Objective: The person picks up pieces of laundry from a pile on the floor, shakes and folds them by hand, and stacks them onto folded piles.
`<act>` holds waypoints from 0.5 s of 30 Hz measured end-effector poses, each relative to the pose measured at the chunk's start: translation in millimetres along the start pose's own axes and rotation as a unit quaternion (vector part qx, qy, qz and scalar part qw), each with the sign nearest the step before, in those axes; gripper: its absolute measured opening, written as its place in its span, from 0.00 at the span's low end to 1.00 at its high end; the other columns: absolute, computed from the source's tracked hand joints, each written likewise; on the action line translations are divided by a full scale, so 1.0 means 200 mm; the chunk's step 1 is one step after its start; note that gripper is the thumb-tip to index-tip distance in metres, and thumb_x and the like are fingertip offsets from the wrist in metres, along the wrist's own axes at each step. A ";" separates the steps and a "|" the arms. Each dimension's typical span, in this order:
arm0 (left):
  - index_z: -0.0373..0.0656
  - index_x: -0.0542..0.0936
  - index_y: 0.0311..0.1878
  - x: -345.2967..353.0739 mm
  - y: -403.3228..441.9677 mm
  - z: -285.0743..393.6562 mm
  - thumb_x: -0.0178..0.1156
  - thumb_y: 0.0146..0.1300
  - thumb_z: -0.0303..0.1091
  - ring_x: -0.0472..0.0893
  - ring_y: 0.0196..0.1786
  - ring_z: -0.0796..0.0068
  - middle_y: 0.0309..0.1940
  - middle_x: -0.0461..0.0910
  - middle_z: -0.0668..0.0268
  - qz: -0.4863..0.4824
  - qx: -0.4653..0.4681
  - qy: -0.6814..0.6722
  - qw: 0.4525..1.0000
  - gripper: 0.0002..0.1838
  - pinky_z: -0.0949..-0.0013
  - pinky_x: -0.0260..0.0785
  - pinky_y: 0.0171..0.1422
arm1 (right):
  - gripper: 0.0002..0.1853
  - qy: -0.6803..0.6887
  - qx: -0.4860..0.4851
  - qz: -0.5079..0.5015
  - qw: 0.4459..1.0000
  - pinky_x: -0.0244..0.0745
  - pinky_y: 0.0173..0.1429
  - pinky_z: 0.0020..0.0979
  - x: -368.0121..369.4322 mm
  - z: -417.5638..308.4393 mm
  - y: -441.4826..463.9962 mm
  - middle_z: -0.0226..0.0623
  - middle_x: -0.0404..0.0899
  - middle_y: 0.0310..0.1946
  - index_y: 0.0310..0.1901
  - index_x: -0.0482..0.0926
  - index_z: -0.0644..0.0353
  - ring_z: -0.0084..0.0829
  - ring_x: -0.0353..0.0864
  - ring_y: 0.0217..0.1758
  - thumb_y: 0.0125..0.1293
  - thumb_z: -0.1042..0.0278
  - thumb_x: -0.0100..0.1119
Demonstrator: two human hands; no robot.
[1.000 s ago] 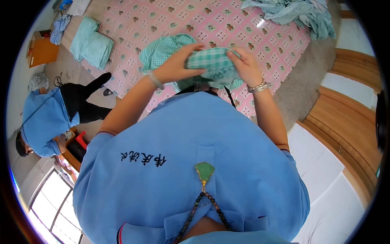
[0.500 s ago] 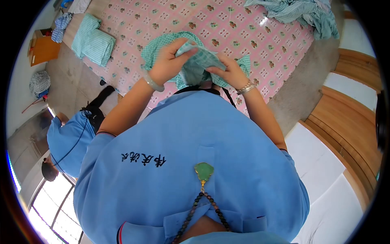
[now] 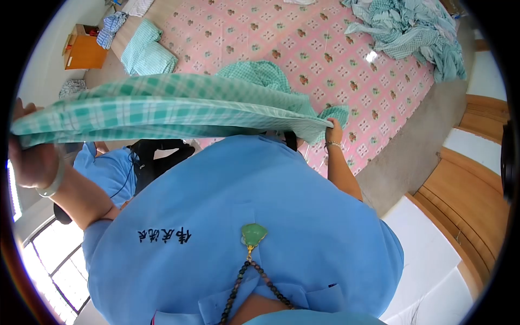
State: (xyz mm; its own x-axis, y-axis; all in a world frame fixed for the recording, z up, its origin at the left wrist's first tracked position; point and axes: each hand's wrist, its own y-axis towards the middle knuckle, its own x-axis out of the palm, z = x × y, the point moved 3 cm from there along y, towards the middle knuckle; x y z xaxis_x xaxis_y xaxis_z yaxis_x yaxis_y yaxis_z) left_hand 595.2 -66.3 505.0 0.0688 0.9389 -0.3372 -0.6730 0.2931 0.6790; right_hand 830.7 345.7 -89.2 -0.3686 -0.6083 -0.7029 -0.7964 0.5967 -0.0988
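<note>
A green and white checked cloth (image 3: pixel 179 111) is stretched wide across the front of my body. At the far left, my left hand (image 3: pixel 35 146), with a pale bangle at the wrist, is closed around one end of it; the hand is partly blurred and cut by the dark view edge. My right hand (image 3: pixel 335 131), wearing a metal bracelet, pinches the other end near the middle right. Between the hands the cloth hangs in long folds, and a bunched part of it lies on the pink floral surface (image 3: pixel 325 59) beyond.
A heap of green checked fabric (image 3: pixel 411 32) lies at the upper right. Folded green cloths (image 3: pixel 149 51) lie at the upper left, near an orange-brown box (image 3: pixel 85 52). Another person in a blue shirt (image 3: pixel 111 170) is at the left. Wooden furniture (image 3: pixel 460 184) stands at the right.
My left hand has swung far out to the left, pulling the cloth out long. My right hand has moved slightly right and down. Before, both hands were close together on the gathered cloth.
</note>
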 end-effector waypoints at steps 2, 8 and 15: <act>0.35 0.75 0.45 -0.39 -0.11 -0.19 0.48 0.60 0.33 0.73 0.43 0.68 0.40 0.74 0.59 -0.070 -0.179 0.005 0.981 0.14 0.70 0.64 0.47 | 0.12 0.007 -0.010 0.124 0.992 0.69 0.41 0.38 -0.18 -0.02 0.10 0.47 0.76 0.31 0.37 0.74 0.55 0.46 0.75 0.37 0.50 0.76 0.47; 0.42 0.73 0.49 -0.76 -0.48 -0.87 0.45 0.61 0.28 0.72 0.35 0.79 0.30 0.75 0.63 -0.248 -0.253 0.512 0.782 0.14 0.76 0.65 0.41 | 0.10 0.187 -0.059 0.185 0.963 0.68 0.37 0.23 -0.91 -0.54 0.25 0.32 0.76 0.30 0.37 0.73 0.64 0.23 0.73 0.32 0.53 0.82 0.45; 0.52 0.66 0.56 -0.65 -0.69 -1.33 0.43 0.63 0.38 0.76 0.40 0.71 0.43 0.72 0.65 0.210 -0.415 -0.055 0.884 0.18 0.69 0.72 0.42 | 0.13 0.199 -0.397 -0.008 0.896 0.66 0.31 0.24 -1.06 -1.55 -0.02 0.35 0.76 0.27 0.35 0.77 0.62 0.27 0.73 0.28 0.46 0.82 0.49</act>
State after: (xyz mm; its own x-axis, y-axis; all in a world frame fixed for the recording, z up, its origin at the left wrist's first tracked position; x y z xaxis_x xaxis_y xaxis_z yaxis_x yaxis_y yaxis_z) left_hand 482.9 -277.1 281.9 -0.2748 0.9587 -0.0726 -0.9613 -0.2755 0.0017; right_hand 762.6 310.5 277.8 -0.3696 -0.8464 -0.3834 -0.8350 0.1216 0.5366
